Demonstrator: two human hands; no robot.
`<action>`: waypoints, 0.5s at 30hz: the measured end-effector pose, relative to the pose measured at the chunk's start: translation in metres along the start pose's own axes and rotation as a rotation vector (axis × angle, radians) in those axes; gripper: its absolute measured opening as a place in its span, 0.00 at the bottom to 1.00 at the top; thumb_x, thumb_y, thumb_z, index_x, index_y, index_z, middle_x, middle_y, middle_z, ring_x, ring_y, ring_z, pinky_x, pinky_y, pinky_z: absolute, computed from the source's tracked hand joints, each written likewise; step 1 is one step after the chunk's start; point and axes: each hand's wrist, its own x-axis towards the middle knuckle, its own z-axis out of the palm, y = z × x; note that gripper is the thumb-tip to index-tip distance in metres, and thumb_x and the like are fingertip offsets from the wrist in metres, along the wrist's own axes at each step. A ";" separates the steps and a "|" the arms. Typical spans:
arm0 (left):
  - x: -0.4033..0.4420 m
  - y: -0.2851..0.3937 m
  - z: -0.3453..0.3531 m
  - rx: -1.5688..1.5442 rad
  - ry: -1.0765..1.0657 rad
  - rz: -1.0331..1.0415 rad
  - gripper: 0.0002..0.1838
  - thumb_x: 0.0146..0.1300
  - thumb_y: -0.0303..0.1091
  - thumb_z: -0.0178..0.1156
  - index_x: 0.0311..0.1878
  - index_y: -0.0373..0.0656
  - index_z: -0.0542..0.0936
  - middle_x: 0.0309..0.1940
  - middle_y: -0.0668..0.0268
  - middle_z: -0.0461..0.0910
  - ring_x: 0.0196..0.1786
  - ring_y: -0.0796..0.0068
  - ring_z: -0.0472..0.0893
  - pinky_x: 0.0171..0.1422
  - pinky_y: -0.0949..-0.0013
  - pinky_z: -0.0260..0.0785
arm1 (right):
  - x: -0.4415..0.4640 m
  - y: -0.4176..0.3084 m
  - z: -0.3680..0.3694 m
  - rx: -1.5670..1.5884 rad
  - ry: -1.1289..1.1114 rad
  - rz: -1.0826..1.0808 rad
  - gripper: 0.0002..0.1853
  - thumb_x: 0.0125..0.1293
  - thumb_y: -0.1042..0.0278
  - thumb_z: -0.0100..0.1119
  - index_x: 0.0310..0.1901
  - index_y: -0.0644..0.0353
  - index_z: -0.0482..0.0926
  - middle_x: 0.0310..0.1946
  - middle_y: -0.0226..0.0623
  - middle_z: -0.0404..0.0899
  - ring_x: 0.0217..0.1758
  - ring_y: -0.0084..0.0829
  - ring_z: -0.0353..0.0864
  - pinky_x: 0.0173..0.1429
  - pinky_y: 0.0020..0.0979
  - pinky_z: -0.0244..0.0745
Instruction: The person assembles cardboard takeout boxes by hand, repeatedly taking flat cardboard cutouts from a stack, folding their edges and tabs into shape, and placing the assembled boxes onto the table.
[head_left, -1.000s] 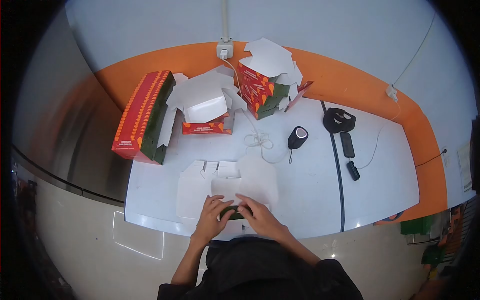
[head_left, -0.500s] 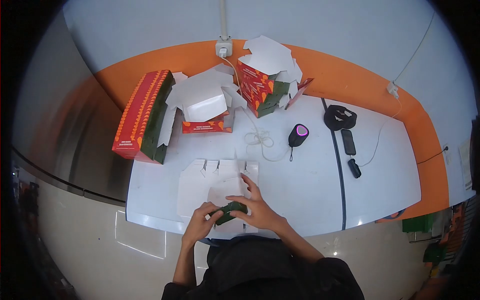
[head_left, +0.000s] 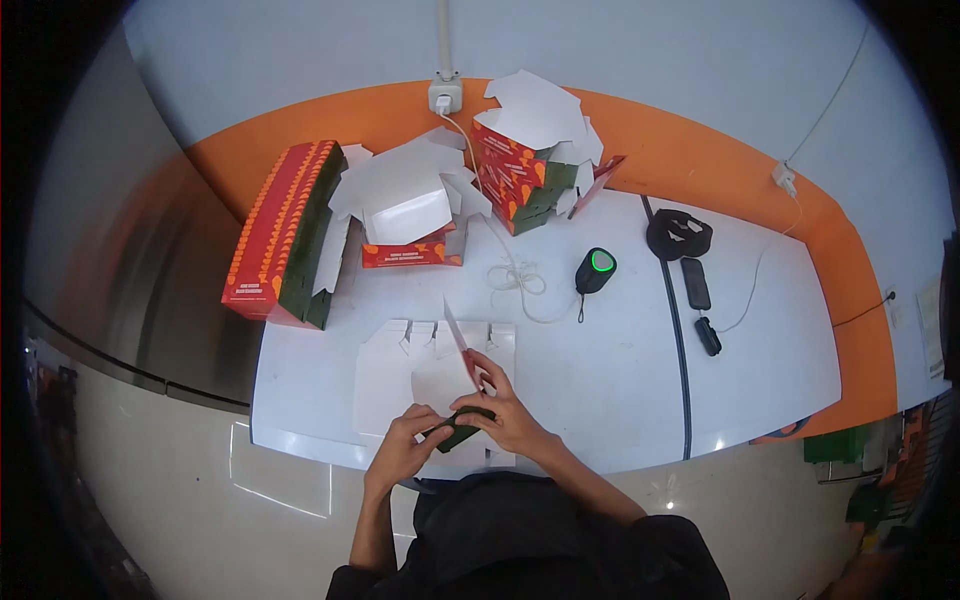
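My left hand (head_left: 402,448) pinches the left end of a dark green panel of a partly folded carton (head_left: 462,432) near the table's front edge. On its right end my right hand (head_left: 508,415) grips the same panel, with fingers reaching up behind a raised flap (head_left: 461,340). That flap stands nearly edge-on, white with a reddish side. A flat white cardboard sheet (head_left: 385,375) with slotted tabs along its far edge lies under and behind the carton. How the folded parts join under my fingers is hidden.
Red and green boxes (head_left: 283,230) stand at the back left, beside open ones (head_left: 412,252) and a stack (head_left: 510,180). A white cable (head_left: 517,278), a black speaker (head_left: 596,270), a black strap (head_left: 679,236) and a phone-like device (head_left: 695,284) lie farther right.
The carton has tilted, and its large flap has swung from lying spread at the right to standing upright. Both hands have shifted slightly. The speaker's light now shows green.
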 end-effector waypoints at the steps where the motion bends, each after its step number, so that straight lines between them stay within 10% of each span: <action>1: 0.000 0.000 -0.003 0.002 -0.028 0.002 0.09 0.70 0.29 0.69 0.48 0.34 0.88 0.37 0.60 0.82 0.42 0.67 0.80 0.50 0.64 0.72 | 0.000 0.001 -0.001 0.027 -0.016 0.016 0.12 0.68 0.65 0.74 0.52 0.50 0.89 0.83 0.48 0.47 0.87 0.54 0.48 0.85 0.54 0.55; 15: 0.017 0.020 0.007 -0.024 0.027 0.063 0.09 0.71 0.30 0.68 0.48 0.35 0.88 0.36 0.59 0.81 0.43 0.62 0.79 0.46 0.61 0.73 | 0.001 -0.010 -0.034 0.071 0.026 0.132 0.15 0.70 0.65 0.72 0.57 0.47 0.87 0.84 0.47 0.47 0.86 0.54 0.52 0.83 0.53 0.62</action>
